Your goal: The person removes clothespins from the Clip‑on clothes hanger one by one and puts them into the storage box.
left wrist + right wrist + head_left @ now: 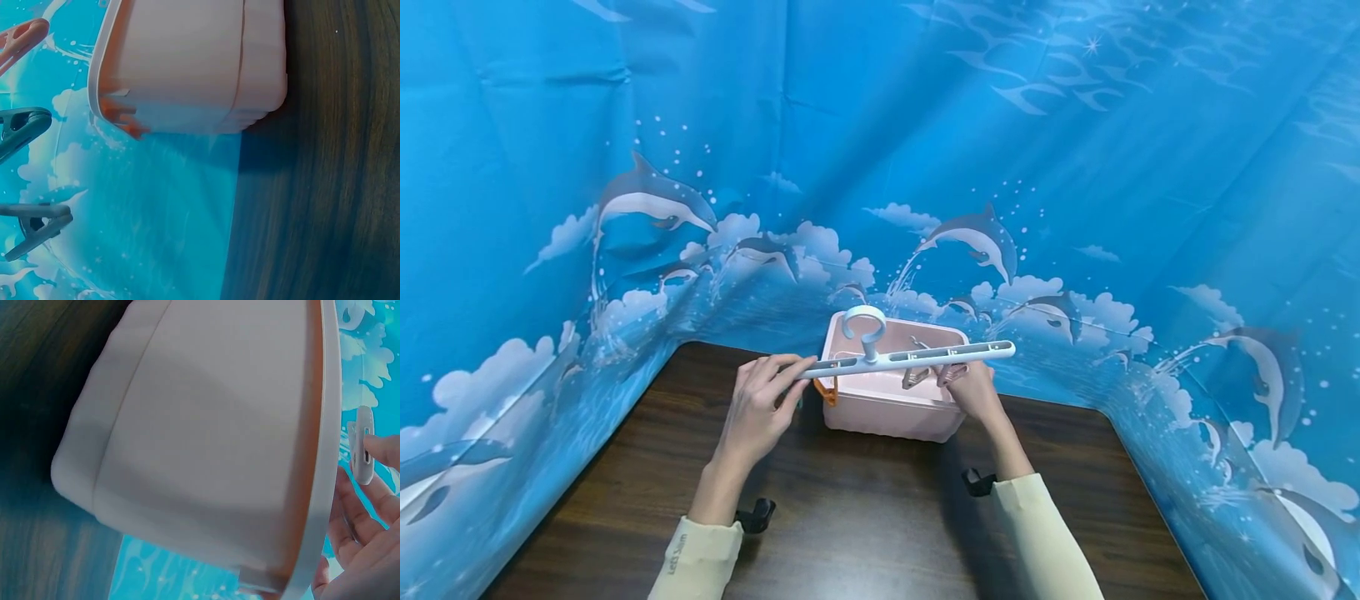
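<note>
A pale blue bar-shaped clip hanger [895, 360] with a round hook [865, 321] is held up over a pink plastic basket [887, 410]. My left hand [758, 408] grips the bar's left end between thumb and fingers. Near the other end, my right hand [973, 390] pinches a pinkish clothespin [362, 447] hanging under the bar. Beside it hangs a beige clothespin [916, 377]. An orange clothespin [827, 392] hangs at the left. In the left wrist view, a dark green clothespin [25, 128] and a grey-looking one hang to the left of the basket.
The basket stands near the back of a dark wooden table [865, 517]. A blue curtain [880, 167] printed with dolphins and clouds surrounds the table at the back and sides.
</note>
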The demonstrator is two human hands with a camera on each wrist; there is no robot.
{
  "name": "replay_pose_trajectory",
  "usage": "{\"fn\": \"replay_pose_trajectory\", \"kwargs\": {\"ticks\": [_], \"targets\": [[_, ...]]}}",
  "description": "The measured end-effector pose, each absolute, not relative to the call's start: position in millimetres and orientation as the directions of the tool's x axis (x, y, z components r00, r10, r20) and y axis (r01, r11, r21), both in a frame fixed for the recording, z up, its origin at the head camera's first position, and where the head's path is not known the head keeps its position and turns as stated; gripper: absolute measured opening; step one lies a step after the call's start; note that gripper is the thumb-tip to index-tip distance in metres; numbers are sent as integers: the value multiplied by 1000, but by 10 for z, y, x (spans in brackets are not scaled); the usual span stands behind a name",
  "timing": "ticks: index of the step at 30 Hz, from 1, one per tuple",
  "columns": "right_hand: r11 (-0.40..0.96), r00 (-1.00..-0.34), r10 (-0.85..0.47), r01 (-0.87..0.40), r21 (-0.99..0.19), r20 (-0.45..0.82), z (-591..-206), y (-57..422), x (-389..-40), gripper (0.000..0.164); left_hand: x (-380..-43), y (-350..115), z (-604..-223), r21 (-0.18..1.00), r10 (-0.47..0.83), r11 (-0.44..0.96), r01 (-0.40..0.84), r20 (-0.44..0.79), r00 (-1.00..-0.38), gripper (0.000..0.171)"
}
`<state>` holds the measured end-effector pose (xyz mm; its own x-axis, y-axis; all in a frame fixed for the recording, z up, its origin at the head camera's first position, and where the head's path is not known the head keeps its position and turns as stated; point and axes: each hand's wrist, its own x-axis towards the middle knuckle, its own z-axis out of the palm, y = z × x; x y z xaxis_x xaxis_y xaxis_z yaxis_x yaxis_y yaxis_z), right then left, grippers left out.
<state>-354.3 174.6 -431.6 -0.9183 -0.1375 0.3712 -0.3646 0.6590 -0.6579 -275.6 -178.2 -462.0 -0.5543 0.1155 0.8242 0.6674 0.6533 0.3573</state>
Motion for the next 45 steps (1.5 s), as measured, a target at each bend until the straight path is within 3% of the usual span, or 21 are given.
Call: {"fn": "replay_pose_trajectory", "kwargs": {"ticks": [4,7,13,16,23,28,34,40,45], "targets": [[663,-899,-179,-411,-626,400,-4319,1728,-3544,17,-2766,-1769,-4645,364,124,647,670,817,-563,44],[638,-881,-209,-451,-624,424,-4333,1723,-3554,30,-2774,-1767,-4655,364,122,646,671,819,-561,44],[585,-881,-183,-454,-672,435,-4306,1721,-3538,6,-2773,-1789,-4643,359,109,654,666,826,-552,45],[552,-894,-147,-428,-715,422,-4280,1722,-3502,16,-2776,-1807,-4635,362,103,657,661,826,-554,44],[517,-886,-98,-435,-737,454,-4250,1727,-3361,13,-2785,-1844,-4649,371,87,650,663,830,-550,45],[479,-864,-65,-465,-744,499,-4253,1762,-3258,22,-2802,-1861,-4671,366,74,654,662,840,-538,46],[419,-830,-92,-534,-735,550,-4281,1796,-3153,24,-2801,-1863,-4679,385,79,652,653,822,-564,47],[269,-818,-110,-571,-775,565,-4353,1772,-3119,28,-2787,-1868,-4671,370,61,665,648,839,-541,47],[226,-824,-155,-566,-793,544,-4347,1736,-3089,28,-2790,-1860,-4649,378,58,666,643,833,-550,46]]}}
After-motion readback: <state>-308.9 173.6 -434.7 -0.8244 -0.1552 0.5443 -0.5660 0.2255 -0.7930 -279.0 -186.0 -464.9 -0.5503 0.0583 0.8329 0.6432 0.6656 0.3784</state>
